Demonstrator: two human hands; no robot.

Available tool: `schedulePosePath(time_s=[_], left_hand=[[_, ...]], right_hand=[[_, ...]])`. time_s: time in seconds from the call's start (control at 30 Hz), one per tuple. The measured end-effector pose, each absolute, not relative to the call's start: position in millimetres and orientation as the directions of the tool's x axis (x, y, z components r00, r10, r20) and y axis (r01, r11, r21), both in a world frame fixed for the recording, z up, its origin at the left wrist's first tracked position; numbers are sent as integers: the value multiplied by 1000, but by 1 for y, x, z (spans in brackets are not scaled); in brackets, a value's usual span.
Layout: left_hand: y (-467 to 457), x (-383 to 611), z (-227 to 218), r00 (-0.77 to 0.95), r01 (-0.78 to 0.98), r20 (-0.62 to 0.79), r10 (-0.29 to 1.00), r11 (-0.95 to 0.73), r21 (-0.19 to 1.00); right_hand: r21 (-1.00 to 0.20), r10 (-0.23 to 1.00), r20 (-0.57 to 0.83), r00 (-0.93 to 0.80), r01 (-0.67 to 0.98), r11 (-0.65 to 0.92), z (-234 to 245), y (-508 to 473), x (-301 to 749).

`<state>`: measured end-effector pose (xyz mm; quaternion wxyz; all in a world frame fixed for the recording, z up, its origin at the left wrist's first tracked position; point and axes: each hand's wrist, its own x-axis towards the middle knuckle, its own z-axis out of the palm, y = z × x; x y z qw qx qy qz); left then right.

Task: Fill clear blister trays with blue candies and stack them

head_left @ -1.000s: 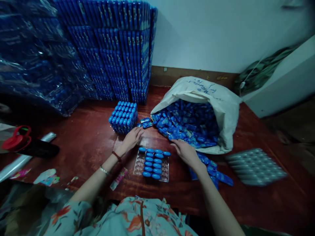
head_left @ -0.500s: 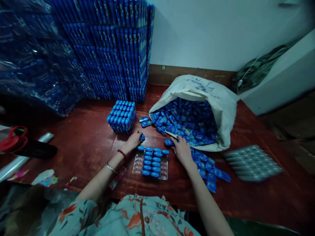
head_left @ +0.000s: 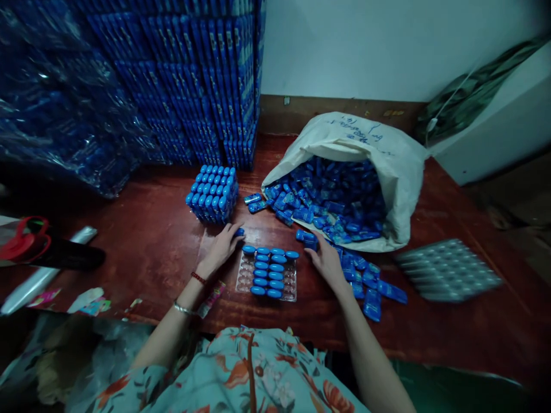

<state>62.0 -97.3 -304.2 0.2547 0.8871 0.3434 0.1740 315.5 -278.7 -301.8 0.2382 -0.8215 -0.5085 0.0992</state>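
Note:
A clear plastic tray point(head_left: 246, 279) lies on the red-brown table point(head_left: 150, 246) in front of me, partly filled with upright small blue cases point(head_left: 269, 272). My left hand point(head_left: 221, 248) is at the tray's far-left corner, fingers closed on one blue case point(head_left: 239, 232). My right hand point(head_left: 326, 259) is at the tray's far-right side, fingers closed on another blue case point(head_left: 310, 241). Just beyond it a white sack point(head_left: 390, 166) lies open on its side, spilling many loose blue cases point(head_left: 327, 201).
A filled block of blue cases point(head_left: 213, 194) stands behind the tray. Tall stacks of blue packs point(head_left: 202, 74) and plastic-wrapped bundles point(head_left: 55, 103) line the back left. Empty clear trays point(head_left: 447, 269) lie at the right. A red-handled object point(head_left: 26, 244) is at the left edge.
Both hands reached toward the sack, each closed on a blue case, and came back to the tray's far corners. The view has tilted down slightly.

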Motion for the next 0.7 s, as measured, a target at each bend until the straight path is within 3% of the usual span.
schedulePosePath(time_s=[0.07,0.13,0.2,0.27,0.37,0.5,0.6,0.7], left_hand=[[-110,44,-306,639,492,212,740,-604,627],[-123,27,-306,537,470,265,801,-545,695],[-137,12,-303,409,442,285,867,-461,769],[-149,4,-298,327,417,285,901,-408,813],[-166,5,-295,354,395,312,882,-443,805],[-174,20,-306,497,360,340,798,-546,756],[-168,26,-312,613,384,343,711,-648,658],[-160,27,-306,726,367,339,598,-754,545]], right_hand=[[-741,796,43,604,554,-379,-307,-298,312],[-890,727,-57,684,295,-347,-311,-315,301],[-953,687,-128,715,104,-285,-313,-327,287],[-971,678,-123,725,53,-233,-314,-333,273],[-957,710,26,704,224,-187,-316,-332,259],[-780,855,243,458,616,-108,-312,-322,259],[-566,939,245,243,822,-65,-299,-317,268],[-298,988,129,79,954,-37,-282,-314,274]])
